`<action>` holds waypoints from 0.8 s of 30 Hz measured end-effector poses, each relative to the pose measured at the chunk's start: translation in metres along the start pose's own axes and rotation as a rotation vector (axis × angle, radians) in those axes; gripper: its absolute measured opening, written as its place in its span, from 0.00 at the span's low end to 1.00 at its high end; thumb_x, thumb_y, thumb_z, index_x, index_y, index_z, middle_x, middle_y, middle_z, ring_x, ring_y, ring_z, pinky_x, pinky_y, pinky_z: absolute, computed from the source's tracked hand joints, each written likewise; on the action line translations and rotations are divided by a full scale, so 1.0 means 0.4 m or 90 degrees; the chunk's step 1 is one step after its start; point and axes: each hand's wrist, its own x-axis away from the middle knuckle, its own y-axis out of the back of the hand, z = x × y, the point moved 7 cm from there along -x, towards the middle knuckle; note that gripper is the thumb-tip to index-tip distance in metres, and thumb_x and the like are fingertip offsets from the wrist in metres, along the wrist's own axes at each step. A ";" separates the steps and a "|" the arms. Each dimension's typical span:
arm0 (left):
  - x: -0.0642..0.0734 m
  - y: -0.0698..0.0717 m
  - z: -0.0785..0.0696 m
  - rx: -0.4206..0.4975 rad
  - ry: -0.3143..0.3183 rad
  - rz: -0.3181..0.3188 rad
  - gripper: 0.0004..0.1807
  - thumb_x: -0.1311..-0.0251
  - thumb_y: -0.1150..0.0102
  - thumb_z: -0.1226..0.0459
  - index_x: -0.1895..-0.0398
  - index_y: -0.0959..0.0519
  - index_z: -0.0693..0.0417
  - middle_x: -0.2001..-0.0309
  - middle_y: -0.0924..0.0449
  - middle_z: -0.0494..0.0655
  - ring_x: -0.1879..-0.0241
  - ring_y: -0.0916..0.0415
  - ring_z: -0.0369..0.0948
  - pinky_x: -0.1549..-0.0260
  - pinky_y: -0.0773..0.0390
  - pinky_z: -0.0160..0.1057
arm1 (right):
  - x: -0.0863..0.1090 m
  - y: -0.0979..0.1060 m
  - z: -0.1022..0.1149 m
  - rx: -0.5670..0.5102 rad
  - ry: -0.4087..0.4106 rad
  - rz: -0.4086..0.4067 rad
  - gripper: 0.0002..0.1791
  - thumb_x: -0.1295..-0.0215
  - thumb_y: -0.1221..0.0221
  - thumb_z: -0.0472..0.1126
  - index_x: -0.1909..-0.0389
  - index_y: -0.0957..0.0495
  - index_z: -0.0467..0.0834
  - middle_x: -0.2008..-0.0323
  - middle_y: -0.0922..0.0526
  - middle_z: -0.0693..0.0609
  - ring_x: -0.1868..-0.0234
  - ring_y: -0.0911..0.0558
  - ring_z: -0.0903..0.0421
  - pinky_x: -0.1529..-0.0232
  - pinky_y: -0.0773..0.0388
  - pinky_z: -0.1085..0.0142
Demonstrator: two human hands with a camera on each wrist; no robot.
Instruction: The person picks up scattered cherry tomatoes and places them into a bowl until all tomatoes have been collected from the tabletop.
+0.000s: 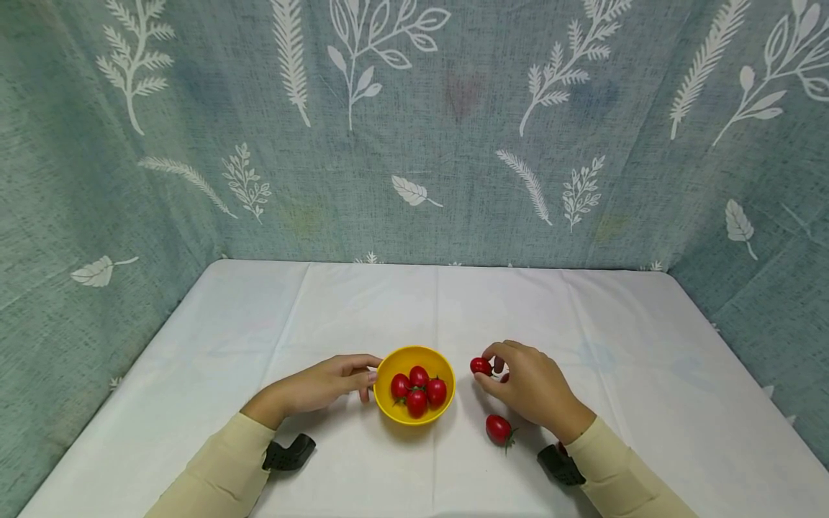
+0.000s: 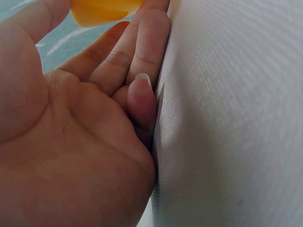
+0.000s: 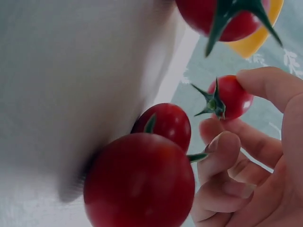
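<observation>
Head view shows, at lower centre, the right hand's [image 1: 537, 385] fingers grasping a tomato [image 1: 480, 366] near the yellow bowl [image 1: 414, 355], which the left hand's [image 1: 317, 386] loose fingers touch, apparently the picking-up step, so the next move calls for a gentle leftward carry.

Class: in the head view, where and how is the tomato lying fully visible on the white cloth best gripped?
Probably best pinched from above, across the middle of the tomato, on opposite flanks of its red body. Oval, it lies on its side, its green stem pointing to the lower right of the picture, off those flanks, and nothing shows over it.
</observation>
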 end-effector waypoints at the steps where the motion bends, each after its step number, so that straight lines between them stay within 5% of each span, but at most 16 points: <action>1: 0.000 0.000 0.000 -0.001 0.000 0.000 0.22 0.25 0.53 0.47 0.34 0.28 0.41 0.62 0.17 0.47 0.54 0.31 0.47 0.60 0.37 0.45 | 0.001 0.002 0.001 -0.005 0.001 -0.003 0.10 0.42 0.29 0.51 0.65 0.18 0.52 0.73 0.23 0.59 0.76 0.28 0.64 0.73 0.30 0.70; 24: -0.001 0.001 0.002 -0.004 0.008 -0.002 0.23 0.26 0.54 0.46 0.34 0.28 0.42 0.62 0.18 0.47 0.55 0.31 0.47 0.61 0.36 0.44 | 0.018 0.032 0.045 -0.035 0.039 -0.024 0.09 0.43 0.31 0.47 0.65 0.20 0.52 0.73 0.21 0.59 0.78 0.29 0.68 0.74 0.30 0.72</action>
